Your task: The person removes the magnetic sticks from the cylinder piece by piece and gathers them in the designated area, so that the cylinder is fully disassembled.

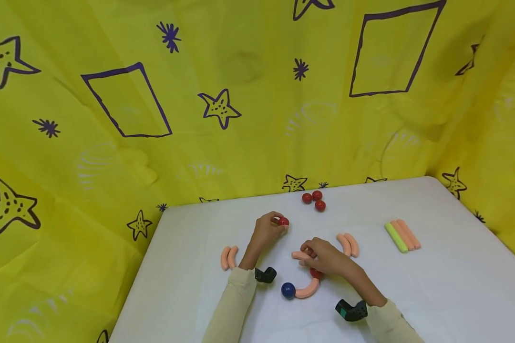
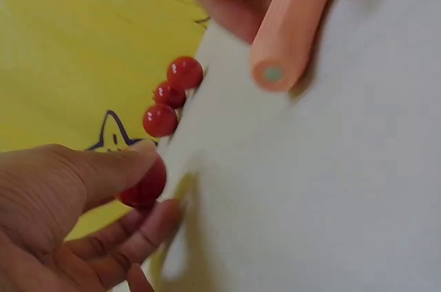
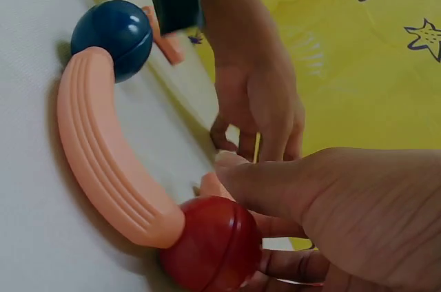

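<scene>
My left hand (image 1: pixel 269 227) pinches a glossy red ball (image 2: pixel 146 183) between thumb and fingers, close over the white table. Nearer the middle, my right hand (image 1: pixel 328 257) grips a peach-coloured stick (image 1: pixel 299 255), whose round end with a pale greenish centre points left toward the left hand. Under the right hand, a second red ball (image 3: pixel 212 245) joins a curved, grooved peach stick (image 3: pixel 114 154). At that curved stick's other end sits a blue ball (image 3: pixel 114 38). Part of the second red ball is covered by the right hand in the head view.
Three red balls (image 1: pixel 317 195) lie near the table's back edge. Pairs of curved peach sticks rest on the left (image 1: pixel 229 257) and right (image 1: pixel 348 244). Farther right, a green stick (image 1: pixel 396 237) lies beside two straight peach sticks (image 1: pixel 406 234). A yellow patterned cloth (image 1: pixel 257 157) hangs behind.
</scene>
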The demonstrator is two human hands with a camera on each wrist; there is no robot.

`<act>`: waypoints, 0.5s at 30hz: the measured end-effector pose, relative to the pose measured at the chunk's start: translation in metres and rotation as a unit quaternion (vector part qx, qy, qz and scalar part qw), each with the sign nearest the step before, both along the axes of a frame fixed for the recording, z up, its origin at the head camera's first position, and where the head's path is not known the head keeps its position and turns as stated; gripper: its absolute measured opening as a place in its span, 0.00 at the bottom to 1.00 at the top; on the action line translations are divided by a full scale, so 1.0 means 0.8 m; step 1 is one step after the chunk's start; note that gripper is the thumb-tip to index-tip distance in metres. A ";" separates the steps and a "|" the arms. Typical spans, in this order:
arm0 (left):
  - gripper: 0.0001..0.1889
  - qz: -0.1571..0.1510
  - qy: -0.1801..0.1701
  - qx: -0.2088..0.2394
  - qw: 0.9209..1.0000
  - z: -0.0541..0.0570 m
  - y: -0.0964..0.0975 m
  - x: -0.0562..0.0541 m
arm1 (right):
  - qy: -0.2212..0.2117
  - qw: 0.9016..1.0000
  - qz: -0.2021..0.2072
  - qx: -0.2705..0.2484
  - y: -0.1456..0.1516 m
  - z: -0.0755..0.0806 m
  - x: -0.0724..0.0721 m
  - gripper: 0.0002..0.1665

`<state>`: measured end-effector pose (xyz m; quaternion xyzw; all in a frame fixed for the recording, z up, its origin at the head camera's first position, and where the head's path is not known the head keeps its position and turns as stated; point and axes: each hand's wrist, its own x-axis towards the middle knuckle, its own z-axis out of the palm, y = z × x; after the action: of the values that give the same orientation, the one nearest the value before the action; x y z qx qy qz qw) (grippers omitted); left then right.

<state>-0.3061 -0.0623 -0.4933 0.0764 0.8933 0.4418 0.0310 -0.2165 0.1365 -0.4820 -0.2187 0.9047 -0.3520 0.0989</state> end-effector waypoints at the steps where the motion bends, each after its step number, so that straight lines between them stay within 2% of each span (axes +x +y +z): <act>1: 0.16 0.001 0.005 0.008 1.000 0.000 0.004 -0.010 | -0.005 1.000 0.001 0.001 0.002 0.000 0.000 0.20; 4: 0.16 0.014 0.028 0.032 0.999 -0.003 0.014 -0.036 | -0.018 1.000 0.001 -0.002 0.005 0.001 -0.001 0.21; 8: 0.16 0.045 0.050 0.046 0.997 -0.008 0.027 -0.058 | -0.021 1.000 0.005 -0.006 0.005 -0.002 -0.002 0.23; 11: 0.16 0.059 0.046 0.040 0.996 -0.012 0.037 -0.068 | -0.022 1.000 0.008 -0.007 0.007 -0.004 -0.001 0.23; 15: 0.18 0.054 0.036 0.034 0.997 -0.012 0.051 -0.074 | -0.019 1.000 0.008 -0.013 0.011 -0.004 0.000 0.22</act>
<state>-0.3655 -0.0214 -0.5031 0.0443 0.8812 0.4698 -0.0275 -0.2162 0.1451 -0.4853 -0.2202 0.8962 -0.3671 0.1163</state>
